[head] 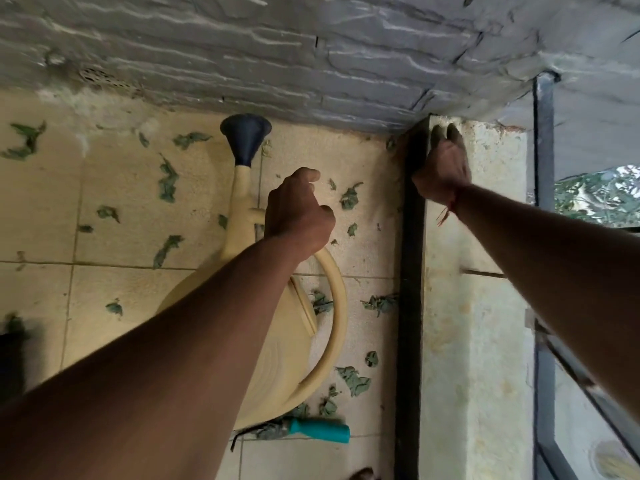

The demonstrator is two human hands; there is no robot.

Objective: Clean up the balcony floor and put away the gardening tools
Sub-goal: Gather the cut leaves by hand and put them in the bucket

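**A:** Hidden or hard to make out?

**B:** Much of the watering can (pixel 277 341), covered by the left forearm. Visible only in part: cream body, hoop handle, spout, dark blue rose (pixel 246 133). Teal-handled tool (pixel 318 432) at the can's near side, working end tucked under it and blurred. Dark smeared shape (pixel 14 341) cut off at the floor's left edge, not identifiable.

**A:** Whereabouts of the can, and its direction?

**B:** Over the tiled balcony floor (pixel 121 289), toward its right edge, near the dark strip (pixel 410 289) below the stone ledge (pixel 478 306). Resting or lifted: impossible to tell. Long axis running near to far, spout pointing away at the grey stone wall (pixel 311 46), rose close to the floor's far edge.

**A:** And the hands?

**B:** Left hand (pixel 299 216) wrapped round the top of the can's handle, fingers curled tight. Right hand (pixel 445 168) laid on the ledge's far end, by the corner with the wall, fingers stretched forward, tips grubby. Red thread (pixel 446 211) at that wrist.

**A:** Anything else?

**B:** Torn green leaves (pixel 168 183) scattered over the tiles, all around the can. Round drain grate (pixel 100 76) at the far left, against the wall. Metal railing (pixel 544 150) beyond the ledge, foliage (pixel 595 199) past it.
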